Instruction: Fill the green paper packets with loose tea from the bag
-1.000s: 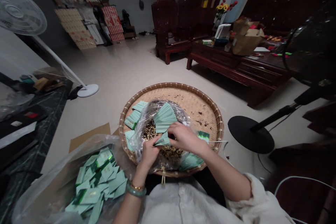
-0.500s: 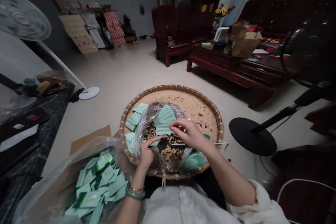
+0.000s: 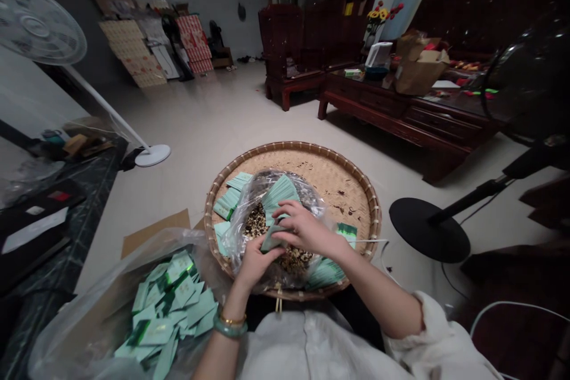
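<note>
My left hand (image 3: 257, 264) and my right hand (image 3: 304, 228) close together on a small mint-green packet (image 3: 273, 239), whose lower part shows between them. Beneath them lies a clear plastic bag (image 3: 240, 237) of dried flower-like tea (image 3: 257, 221), resting in a round woven bamboo tray (image 3: 332, 175). A fanned stack of mint-green packets (image 3: 280, 193) leans on the bag just above my right fingers. Loose packets (image 3: 228, 203) lie on the tray to the left. More lie at its lower right (image 3: 325, 274).
A large clear bag of green packets (image 3: 169, 309) sits at lower left, beside a cardboard sheet (image 3: 154, 236) and a dark stone counter (image 3: 75, 190). Black (image 3: 427, 230) and white (image 3: 151, 155) fan bases stand on either side. A wooden table (image 3: 401, 101) stands behind.
My right hand has moved left and down onto the packet, and my hands are now closer together. The dark strip seen earlier between them is no longer visible.
</note>
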Tool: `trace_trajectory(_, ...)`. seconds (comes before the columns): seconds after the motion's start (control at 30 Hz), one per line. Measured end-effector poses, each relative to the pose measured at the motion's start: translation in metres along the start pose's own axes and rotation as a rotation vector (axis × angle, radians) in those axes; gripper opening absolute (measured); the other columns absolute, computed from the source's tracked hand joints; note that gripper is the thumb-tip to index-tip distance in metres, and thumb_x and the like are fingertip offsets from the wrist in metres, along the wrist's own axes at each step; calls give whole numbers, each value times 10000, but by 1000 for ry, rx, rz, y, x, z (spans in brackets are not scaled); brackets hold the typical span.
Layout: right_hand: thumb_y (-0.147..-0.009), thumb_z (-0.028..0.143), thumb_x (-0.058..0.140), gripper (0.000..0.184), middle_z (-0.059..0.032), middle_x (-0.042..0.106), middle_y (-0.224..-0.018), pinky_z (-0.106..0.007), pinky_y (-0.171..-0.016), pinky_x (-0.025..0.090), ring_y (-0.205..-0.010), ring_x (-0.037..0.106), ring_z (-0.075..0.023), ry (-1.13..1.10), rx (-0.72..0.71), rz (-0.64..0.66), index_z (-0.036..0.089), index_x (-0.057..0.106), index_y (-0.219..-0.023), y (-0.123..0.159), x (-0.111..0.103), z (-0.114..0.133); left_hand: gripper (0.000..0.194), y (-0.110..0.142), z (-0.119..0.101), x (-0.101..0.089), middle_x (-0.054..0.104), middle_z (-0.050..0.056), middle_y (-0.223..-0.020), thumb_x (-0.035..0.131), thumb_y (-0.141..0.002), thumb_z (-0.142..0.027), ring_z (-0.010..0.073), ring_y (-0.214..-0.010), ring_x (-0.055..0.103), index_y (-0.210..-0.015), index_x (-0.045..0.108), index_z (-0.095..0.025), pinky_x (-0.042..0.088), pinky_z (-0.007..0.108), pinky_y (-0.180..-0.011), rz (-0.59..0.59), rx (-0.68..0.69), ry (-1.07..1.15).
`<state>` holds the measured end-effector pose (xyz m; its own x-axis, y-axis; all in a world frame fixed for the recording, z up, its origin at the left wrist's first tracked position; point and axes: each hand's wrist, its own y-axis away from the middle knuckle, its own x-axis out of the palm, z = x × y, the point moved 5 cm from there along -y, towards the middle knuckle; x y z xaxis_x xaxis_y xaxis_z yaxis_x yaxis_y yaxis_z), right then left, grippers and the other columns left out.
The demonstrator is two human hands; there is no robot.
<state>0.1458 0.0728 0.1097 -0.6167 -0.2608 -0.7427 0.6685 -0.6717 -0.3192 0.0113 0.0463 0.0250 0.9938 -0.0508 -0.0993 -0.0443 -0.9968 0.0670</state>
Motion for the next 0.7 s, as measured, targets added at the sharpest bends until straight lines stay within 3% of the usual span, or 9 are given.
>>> trace_trajectory(0.17,-865,316,578,330,-36,599,-801,-267,-750,425,-810,548,-159,-145,130,31,137,612,-589,-6,14,-25,535,6,12,10,658,15,-618,631,-674,-623,159,-464,596,-889,671,-134,448,252,-447,94,-209,269)
trace_trajectory(0.33,-763,353,668,321,32,480,-608,-207,-550,326,-595,463,-105,-329,315,3,131,581,-548,-4,20,-46,485,5,16,12,682,33,-641,634,-717,-566,157,-512,606,-891,686,-116,461,254,-508,59,-229,311)
trace_trajectory(0.43,-689,320,714,221,44,497,-593,-201,-542,310,-592,447,-104,-413,382,-36,131,620,-625,-3,22,-51,422,1,11,9,705,46,-697,687,-700,-489,156,-608,615,-881,705,-109,464,244,-580,49,-201,293)
trace_trajectory(0.57,-676,252,697,142,36,534,-665,-201,-594,351,-660,471,-113,-521,343,-68,134,625,-708,-4,24,-49,406,-7,4,6,719,50,-757,706,-675,-480,165,-698,613,-861,728,-121,463,254,-668,1,-153,251)
trace_trajectory(0.7,-640,218,719,334,48,511,-691,-197,-578,372,-632,466,-98,-621,403,-139,148,617,-950,-2,27,-56,397,-11,7,3,716,48,-743,721,-641,-493,173,-716,610,-791,734,-125,459,261,-679,-95,-121,243)
